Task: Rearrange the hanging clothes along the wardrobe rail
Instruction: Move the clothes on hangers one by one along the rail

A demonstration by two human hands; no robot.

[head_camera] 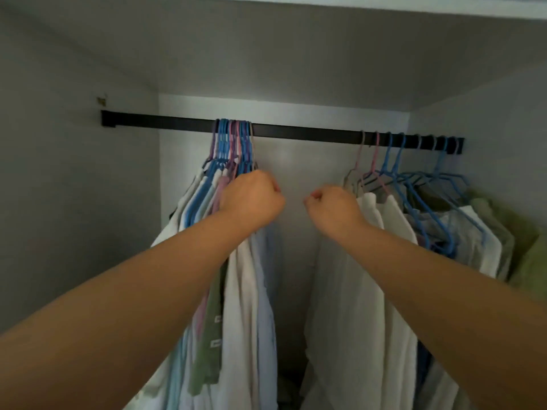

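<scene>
A black rail (296,133) runs across the wardrobe. A tight bunch of blue and purple hangers (233,146) with white, pale blue and green clothes (245,291) hangs left of the middle. My left hand (251,199) is closed around the necks of that bunch, just under the hooks. A looser group of pink and blue hangers (393,170) with white and green garments (370,261) hangs at the right. My right hand (331,207) is closed at the shoulder of the leftmost white garment there; what its fingers hold is hidden.
A gap of bare rail and the wardrobe's back wall (299,173) lies between the two groups. The left side wall (74,187) and right side wall (488,113) close in the space. A shelf (296,48) sits above the rail.
</scene>
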